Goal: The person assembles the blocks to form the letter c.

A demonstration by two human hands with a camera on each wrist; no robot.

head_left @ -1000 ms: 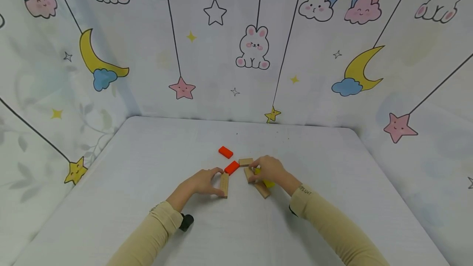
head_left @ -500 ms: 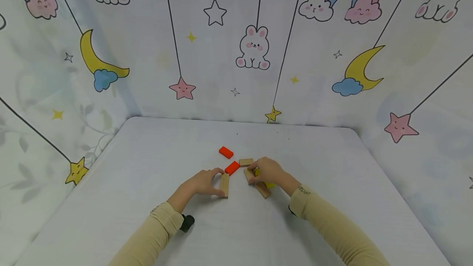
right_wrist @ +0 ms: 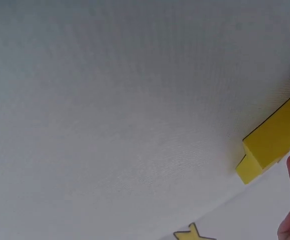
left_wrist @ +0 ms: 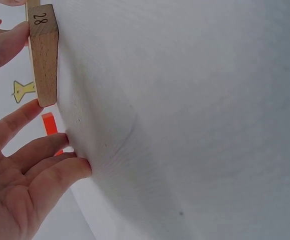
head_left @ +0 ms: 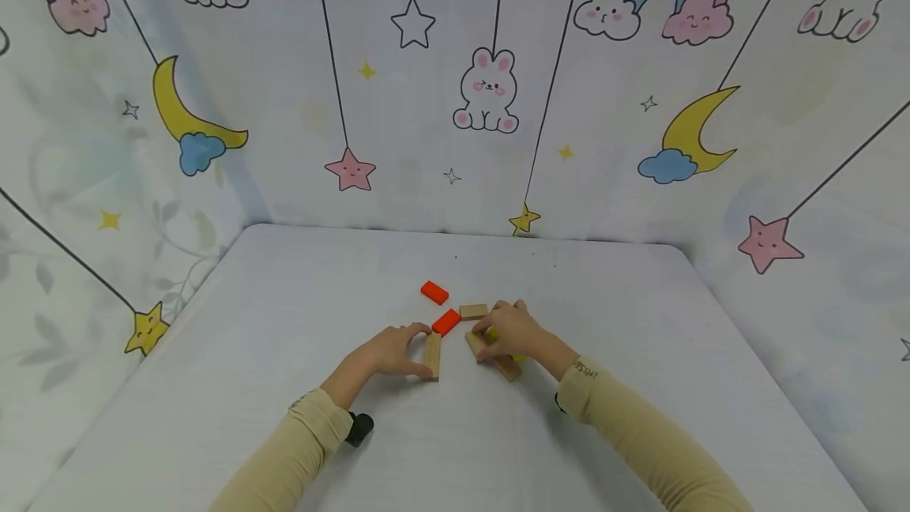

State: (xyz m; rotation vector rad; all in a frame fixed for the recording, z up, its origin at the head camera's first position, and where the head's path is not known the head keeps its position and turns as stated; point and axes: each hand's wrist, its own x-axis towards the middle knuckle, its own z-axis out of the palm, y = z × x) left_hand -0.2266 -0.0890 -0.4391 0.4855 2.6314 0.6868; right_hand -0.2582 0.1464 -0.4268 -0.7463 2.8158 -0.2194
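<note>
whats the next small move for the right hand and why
I'd probably have the right hand ease its angled wooden block toward the numbered block at the left hand. The left hand holds the numbered block by its two ends, the right hand pinches its own, and bare white table shows between the two.

Red rectangular blocks (head_left: 434, 292) (head_left: 446, 322): two
Plain tan wooden rectangular blocks (head_left: 432, 357) (head_left: 473, 312) (head_left: 475, 344) (head_left: 508, 368): four
Yellow blocks (right_wrist: 276, 134): at least one, partly hidden
</note>
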